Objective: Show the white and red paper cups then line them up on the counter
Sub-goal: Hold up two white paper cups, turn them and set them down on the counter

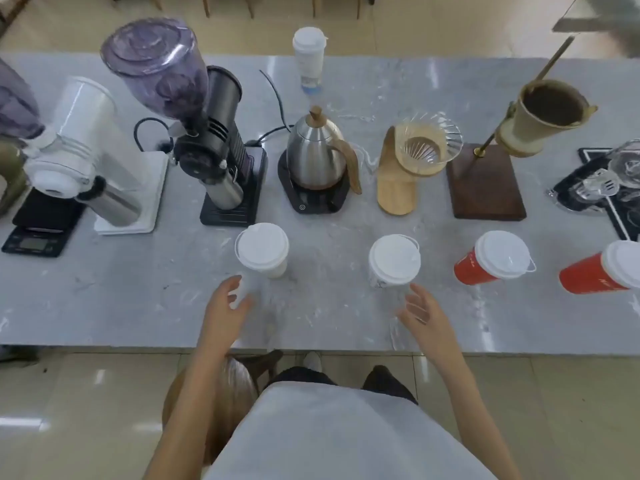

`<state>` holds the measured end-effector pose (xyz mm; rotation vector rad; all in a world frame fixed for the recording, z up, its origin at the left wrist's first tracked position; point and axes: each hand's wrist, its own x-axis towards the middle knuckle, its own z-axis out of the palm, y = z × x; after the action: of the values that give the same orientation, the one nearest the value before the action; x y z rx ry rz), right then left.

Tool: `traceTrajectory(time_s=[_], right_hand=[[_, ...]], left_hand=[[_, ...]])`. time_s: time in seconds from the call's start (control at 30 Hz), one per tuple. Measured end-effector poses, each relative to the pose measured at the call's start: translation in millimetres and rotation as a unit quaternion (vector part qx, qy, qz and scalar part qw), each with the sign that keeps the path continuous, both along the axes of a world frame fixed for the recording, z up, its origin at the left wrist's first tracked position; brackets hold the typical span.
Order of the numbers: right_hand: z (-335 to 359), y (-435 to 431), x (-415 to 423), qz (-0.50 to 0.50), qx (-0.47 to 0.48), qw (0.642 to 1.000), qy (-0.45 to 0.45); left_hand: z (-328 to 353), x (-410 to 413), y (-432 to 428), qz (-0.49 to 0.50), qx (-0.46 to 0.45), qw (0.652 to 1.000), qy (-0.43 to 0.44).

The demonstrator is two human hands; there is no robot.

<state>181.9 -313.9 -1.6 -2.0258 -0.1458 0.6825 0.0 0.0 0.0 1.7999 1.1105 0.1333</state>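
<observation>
Two white lidded paper cups stand on the grey marble counter (138, 299): the left white cup (262, 250) and the right white cup (394, 260). To their right stand two red lidded cups, one red cup (493, 258) and another red cup (602, 273) at the frame's edge. My left hand (228, 299) hovers open just below the left white cup, fingers near its base. Just below the right white cup is my right hand (420, 308), open, fingers spread, holding nothing.
Behind the cups stand a white grinder (79, 157), a black grinder (207, 133), a steel kettle (317, 150) on a base, a glass dripper (420, 147) on a wooden stand, a cloth filter stand (540, 119) and a tray of glassware (609, 181). Another white cup (309, 57) stands at the far edge.
</observation>
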Motion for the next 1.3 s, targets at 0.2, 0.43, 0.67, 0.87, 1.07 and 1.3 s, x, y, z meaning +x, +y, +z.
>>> traceTrajectory(time_s=[0.2,0.43,0.67,0.87,1.07,1.3], right_hand=[[-1,21,4,-0.008,0.074,0.997,0.034],[17,62,40,0.005,0.132,0.991,0.013],[57,58,54,0.025,0.203,0.978,0.025],[99,25,77,-0.007,0.346,0.926,0.152],[172,-34,143,0.018,0.346,0.924,0.164],[246,-83,238,0.021,0.404,0.914,0.035]], left_hand=[[-4,29,24,-0.068,-0.044,0.996,-0.031],[-6,64,17,-0.055,-0.112,0.983,-0.135],[27,80,-14,-0.002,-0.171,0.973,-0.153],[76,99,-69,0.017,-0.302,0.911,-0.279],[143,157,-136,-0.007,-0.325,0.862,-0.389],[217,280,-202,-0.056,-0.304,0.806,-0.505]])
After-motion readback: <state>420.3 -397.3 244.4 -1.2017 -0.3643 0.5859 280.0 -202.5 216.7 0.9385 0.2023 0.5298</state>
